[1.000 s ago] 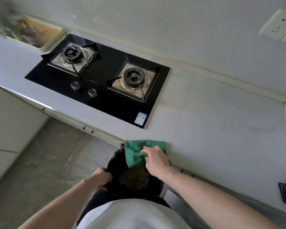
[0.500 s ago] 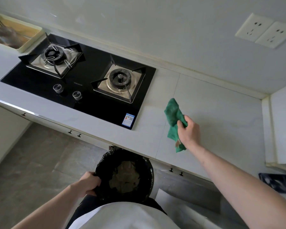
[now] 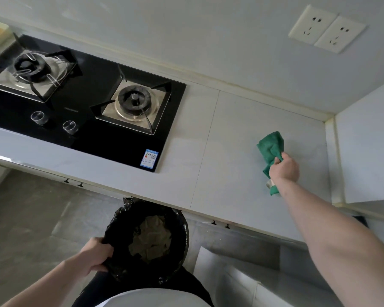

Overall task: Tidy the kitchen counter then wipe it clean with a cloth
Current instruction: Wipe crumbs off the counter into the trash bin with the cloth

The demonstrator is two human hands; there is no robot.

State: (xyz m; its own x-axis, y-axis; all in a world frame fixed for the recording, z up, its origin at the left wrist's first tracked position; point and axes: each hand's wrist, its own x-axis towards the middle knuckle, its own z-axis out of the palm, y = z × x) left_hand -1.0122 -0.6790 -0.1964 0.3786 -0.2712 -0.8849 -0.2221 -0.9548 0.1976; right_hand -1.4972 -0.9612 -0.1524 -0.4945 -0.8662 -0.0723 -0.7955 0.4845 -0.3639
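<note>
Counter is stretching leftward from my right hand, which is gripping the cloth; my left hand, well apart, is gripping the bin.

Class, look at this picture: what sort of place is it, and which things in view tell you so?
Most likely a home kitchen: a two-burner gas hob set into a pale counter, with wall sockets above.
</note>
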